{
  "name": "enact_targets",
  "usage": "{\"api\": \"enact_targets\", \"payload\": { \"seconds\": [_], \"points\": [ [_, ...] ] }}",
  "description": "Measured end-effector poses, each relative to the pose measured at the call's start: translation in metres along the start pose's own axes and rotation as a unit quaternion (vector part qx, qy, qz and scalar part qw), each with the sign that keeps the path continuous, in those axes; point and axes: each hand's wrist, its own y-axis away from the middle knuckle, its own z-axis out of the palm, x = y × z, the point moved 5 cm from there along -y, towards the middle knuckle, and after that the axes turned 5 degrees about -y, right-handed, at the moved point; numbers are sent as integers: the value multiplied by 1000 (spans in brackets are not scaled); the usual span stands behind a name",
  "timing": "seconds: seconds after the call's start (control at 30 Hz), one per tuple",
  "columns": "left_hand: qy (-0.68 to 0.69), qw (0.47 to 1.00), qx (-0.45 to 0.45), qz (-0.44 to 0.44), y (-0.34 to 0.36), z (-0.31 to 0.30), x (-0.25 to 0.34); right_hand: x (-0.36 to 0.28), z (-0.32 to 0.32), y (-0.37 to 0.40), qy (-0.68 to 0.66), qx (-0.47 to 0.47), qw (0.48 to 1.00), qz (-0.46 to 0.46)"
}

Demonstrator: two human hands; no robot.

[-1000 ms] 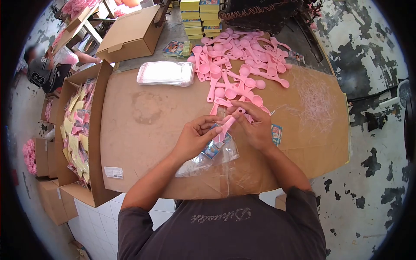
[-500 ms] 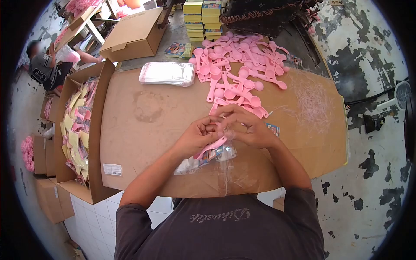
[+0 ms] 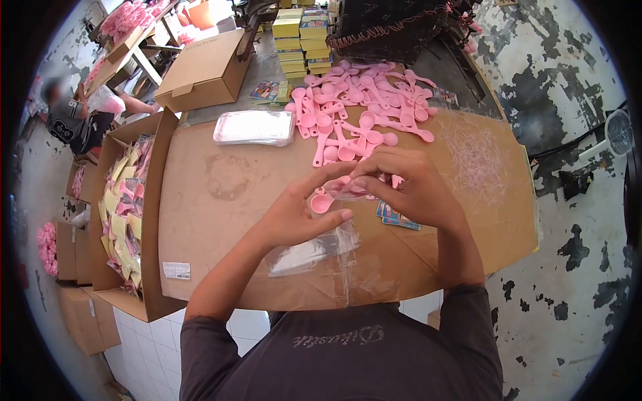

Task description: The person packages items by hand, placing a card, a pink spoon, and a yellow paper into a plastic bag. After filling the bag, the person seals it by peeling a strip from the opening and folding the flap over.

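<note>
A pink spoon point(image 3: 322, 203) shows between the spread thumb and fingers of my left hand point(image 3: 294, 210). My right hand point(image 3: 411, 187) pinches clear plastic point(image 3: 350, 190) beside the spoon; its fingertips partly hide the hold. The fingertips of both hands are close together. Printed cards point(image 3: 400, 216) lie under my right hand. Flat clear bags point(image 3: 304, 258) rest on the cardboard near the front edge. Just beyond my hands is a heap of pink spoons point(image 3: 368, 100).
Cardboard point(image 3: 221, 247) covers the table. A stack of clear bags point(image 3: 254, 127) lies at the back left, near stacked cards point(image 3: 287, 43). An open box point(image 3: 168, 267) of packed items stands left. Pink strands point(image 3: 478, 164) lie right. A person point(image 3: 67, 113) sits far left.
My left hand has opened wider and moved left. My right hand has moved slightly right and up. The spoon has shifted up from over the flat bags, and the cards by my right hand show more.
</note>
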Motion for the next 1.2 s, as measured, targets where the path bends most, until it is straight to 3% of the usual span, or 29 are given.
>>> {"api": "enact_targets", "payload": {
  "seconds": [0.07, 0.17, 0.23, 0.27, 0.33, 0.5, 0.73, 0.8, 0.9, 0.97, 1.03, 1.07, 1.13, 1.17, 1.2],
  "points": [
    [-30, 999, 21, -29, -7, 1, 1, 10, 5, 1, -18, 22, 999, 15],
    [11, 989, -8, -148, -5, 6, -24, 20, 9, 2, -24, 56, 998, 12],
    [104, 983, 56, -139, -3, 13, -28, 17, 11, 0, -6, 72, 997, 19],
    [148, 976, 89, -135, -2, 14, -29, 16, 12, 0, 49, 76, 996, -24],
    [107, 979, 86, -150, 4, 16, -33, 20, 19, 1, 156, 81, 978, -109],
    [-29, 986, 65, -152, 19, 23, -40, 27, 47, 10, 262, 68, 953, -138],
    [-173, 981, 63, -67, 20, 27, -38, 36, 61, 8, 338, 45, 928, -148],
    [-192, 976, 76, -64, 20, 28, -37, 44, 54, 6, 302, 87, 942, -116],
    [-76, 984, 63, -150, 16, 17, -44, 64, 16, 9, 189, 177, 964, -61],
    [45, 978, 91, -180, 20, 17, -59, 66, -22, 13, 33, 116, 990, 77],
    [131, 966, 108, -194, 21, 19, -65, 86, -62, 52, -119, 24, 951, 286],
    [154, 962, 112, -196, 21, 20, -66, 104, -93, 79, -207, 25, 936, 283],
    [200, 952, 125, -195, 20, 20, -66, 152, -129, 121, -31, 73, 954, 288],
    [222, 946, 134, -193, 19, 21, -65, 169, -136, 140, 234, 115, 925, 277],
    [244, 940, 143, -190, 18, 20, -65, 159, -137, 138, 482, 151, 828, 244]
  ]
}}
